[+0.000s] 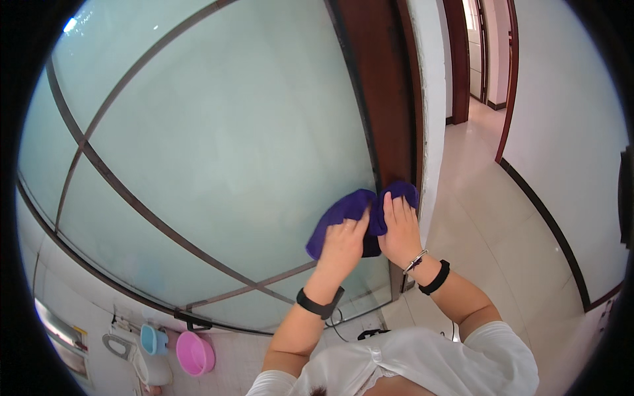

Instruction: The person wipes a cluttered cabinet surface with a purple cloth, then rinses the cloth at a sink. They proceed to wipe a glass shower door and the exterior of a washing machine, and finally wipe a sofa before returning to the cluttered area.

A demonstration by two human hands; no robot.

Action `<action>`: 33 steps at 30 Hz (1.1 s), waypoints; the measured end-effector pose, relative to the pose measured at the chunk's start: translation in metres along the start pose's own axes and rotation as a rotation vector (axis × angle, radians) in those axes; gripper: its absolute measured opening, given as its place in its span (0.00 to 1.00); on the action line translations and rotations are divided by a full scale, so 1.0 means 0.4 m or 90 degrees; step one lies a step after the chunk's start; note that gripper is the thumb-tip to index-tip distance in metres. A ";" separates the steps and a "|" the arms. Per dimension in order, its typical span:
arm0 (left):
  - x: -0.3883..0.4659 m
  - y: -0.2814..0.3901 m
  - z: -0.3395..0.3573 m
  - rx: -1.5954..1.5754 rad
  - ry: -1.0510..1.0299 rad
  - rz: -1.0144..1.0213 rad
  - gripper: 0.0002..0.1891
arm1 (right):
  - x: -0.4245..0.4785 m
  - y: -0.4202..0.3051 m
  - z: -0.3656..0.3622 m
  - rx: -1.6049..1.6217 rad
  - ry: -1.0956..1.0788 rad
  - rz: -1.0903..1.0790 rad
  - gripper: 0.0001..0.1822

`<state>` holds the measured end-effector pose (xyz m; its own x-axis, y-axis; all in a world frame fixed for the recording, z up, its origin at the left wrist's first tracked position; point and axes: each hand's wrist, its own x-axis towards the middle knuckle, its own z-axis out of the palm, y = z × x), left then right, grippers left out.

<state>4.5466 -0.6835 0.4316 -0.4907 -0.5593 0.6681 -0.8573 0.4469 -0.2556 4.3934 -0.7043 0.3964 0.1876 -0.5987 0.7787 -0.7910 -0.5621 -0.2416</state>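
Observation:
A purple cloth (342, 210) is spread under both of my hands against a frosted glass door panel (237, 123) and its brown frame (381, 99). With fingers bent over the cloth, my left hand (343, 247) presses it near the glass panel's right edge. My right hand (400, 230) has a bunched part of purple cloth under its fingers, against the brown frame. The cloth looks continuous between the hands, though its folds partly hide this. A metal bangle (415, 262) circles my right wrist, and dark bands sit on both forearms.
Dark crossing bars (124, 190) divide the glass, and a black door handle (193, 321) projects at lower left. Beyond it are a pink basin (195, 354), a light blue bucket (154, 339) and a toilet (151, 366). At right, a tiled floor (480, 213) runs beside a white wall (564, 123).

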 end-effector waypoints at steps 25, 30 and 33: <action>0.526 -0.155 -0.419 0.142 0.238 0.092 0.19 | 0.734 -0.036 -0.490 -0.053 0.233 -0.432 0.43; 0.623 -0.205 -0.512 0.225 0.248 0.131 0.24 | 0.832 -0.047 -0.548 -0.062 0.263 -0.432 0.42; 0.668 -0.231 -0.562 0.281 0.258 0.150 0.26 | 0.909 -0.055 -0.579 -0.111 0.334 -0.433 0.33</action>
<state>4.5296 -0.7172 0.7909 -0.6500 -0.1345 0.7479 -0.7595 0.1480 -0.6335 4.3440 -0.7775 0.8189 0.3929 0.1978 0.8981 -0.6910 -0.5809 0.4302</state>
